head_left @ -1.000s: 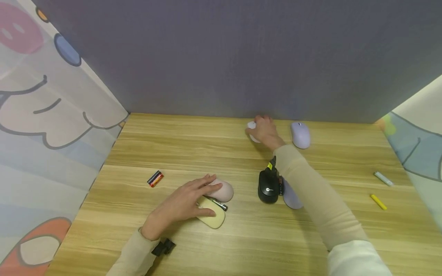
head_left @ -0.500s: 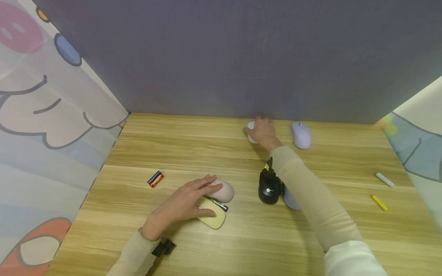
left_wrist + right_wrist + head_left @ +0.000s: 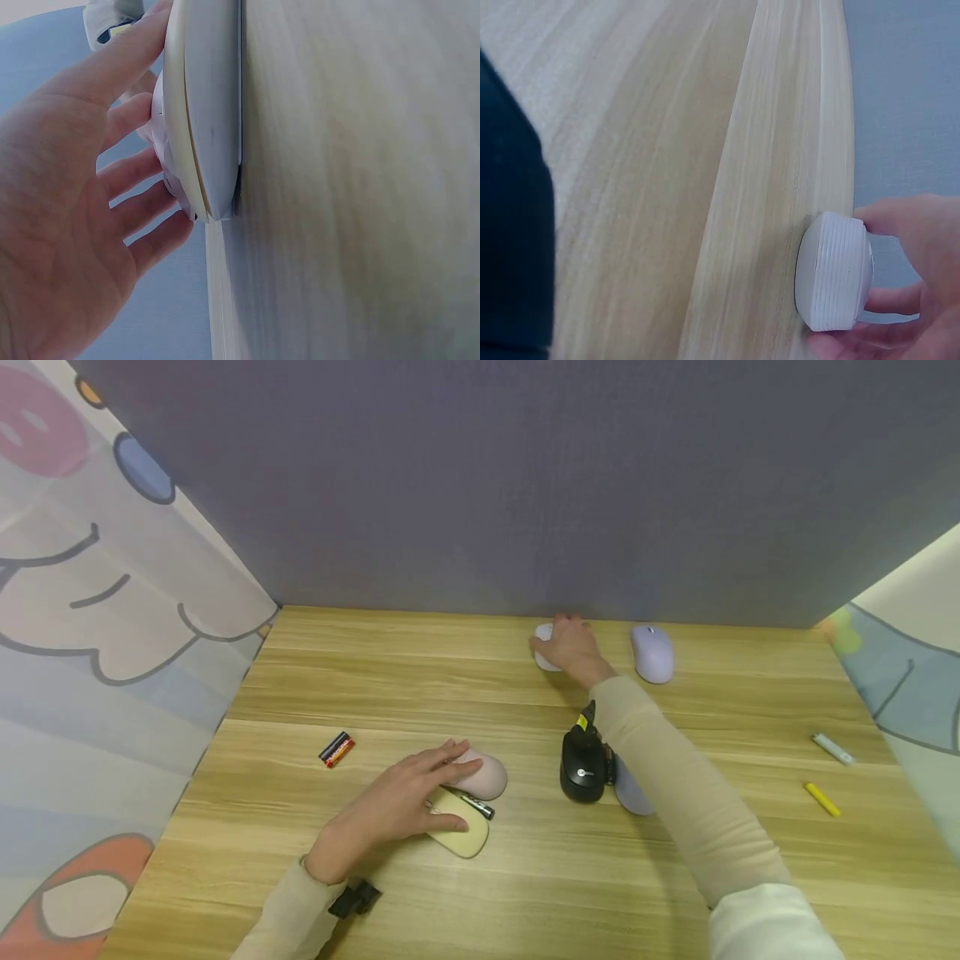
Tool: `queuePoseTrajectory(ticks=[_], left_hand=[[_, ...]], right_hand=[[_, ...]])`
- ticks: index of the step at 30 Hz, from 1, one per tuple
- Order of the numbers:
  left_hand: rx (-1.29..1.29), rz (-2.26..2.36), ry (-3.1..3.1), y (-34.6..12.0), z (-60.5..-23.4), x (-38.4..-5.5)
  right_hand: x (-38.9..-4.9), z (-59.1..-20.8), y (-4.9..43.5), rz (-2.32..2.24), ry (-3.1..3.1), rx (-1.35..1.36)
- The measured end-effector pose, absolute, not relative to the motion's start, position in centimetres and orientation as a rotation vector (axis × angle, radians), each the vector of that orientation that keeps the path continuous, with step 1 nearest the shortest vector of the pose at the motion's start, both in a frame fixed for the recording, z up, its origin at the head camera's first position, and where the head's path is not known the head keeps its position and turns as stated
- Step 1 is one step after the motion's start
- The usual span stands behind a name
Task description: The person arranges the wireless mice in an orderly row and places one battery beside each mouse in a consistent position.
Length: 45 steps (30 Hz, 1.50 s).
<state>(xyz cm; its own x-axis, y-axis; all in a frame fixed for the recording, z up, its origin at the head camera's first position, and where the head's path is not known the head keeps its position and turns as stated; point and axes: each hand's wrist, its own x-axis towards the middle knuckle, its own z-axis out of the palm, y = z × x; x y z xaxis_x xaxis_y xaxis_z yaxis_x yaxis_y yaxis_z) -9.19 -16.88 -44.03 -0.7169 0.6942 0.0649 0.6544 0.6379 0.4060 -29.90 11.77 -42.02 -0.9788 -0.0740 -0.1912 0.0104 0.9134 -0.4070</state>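
My left hand (image 3: 397,793) rests over two computer mice, its fingers on a pink mouse (image 3: 487,777) and its thumb on a pale yellow mouse (image 3: 468,839). Between these mice lies a dark cylindrical battery (image 3: 478,807). In the left wrist view the thumb lies along the yellow mouse (image 3: 178,112), and the other fingers are spread behind it. At the back of the table my right hand (image 3: 572,650) grips a white mouse (image 3: 545,658) by its sides. The right wrist view shows thumb and fingers on opposite sides of the white mouse (image 3: 831,274).
A lilac mouse (image 3: 653,655) sits right of the right hand. Below the right forearm are a black mouse (image 3: 582,772) and another lilac mouse (image 3: 632,792), partly hidden. Batteries (image 3: 337,749) lie at left; a white stick (image 3: 832,748) and yellow stick (image 3: 822,799) at right. A grey panel (image 3: 480,485) stands behind.
The white mouse and the right hand have shifted slightly to the left. The left hand and the two mice under it stay in place.
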Motion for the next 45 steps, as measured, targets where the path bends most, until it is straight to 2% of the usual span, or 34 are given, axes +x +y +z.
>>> queuePoseTrajectory(ticks=[45], left_hand=[[1.173,0.646,2.745,-16.97,-44.2,-9.43]], right_hand=[[-29.35,-42.09,12.01,-0.598,2.911,-0.088]])
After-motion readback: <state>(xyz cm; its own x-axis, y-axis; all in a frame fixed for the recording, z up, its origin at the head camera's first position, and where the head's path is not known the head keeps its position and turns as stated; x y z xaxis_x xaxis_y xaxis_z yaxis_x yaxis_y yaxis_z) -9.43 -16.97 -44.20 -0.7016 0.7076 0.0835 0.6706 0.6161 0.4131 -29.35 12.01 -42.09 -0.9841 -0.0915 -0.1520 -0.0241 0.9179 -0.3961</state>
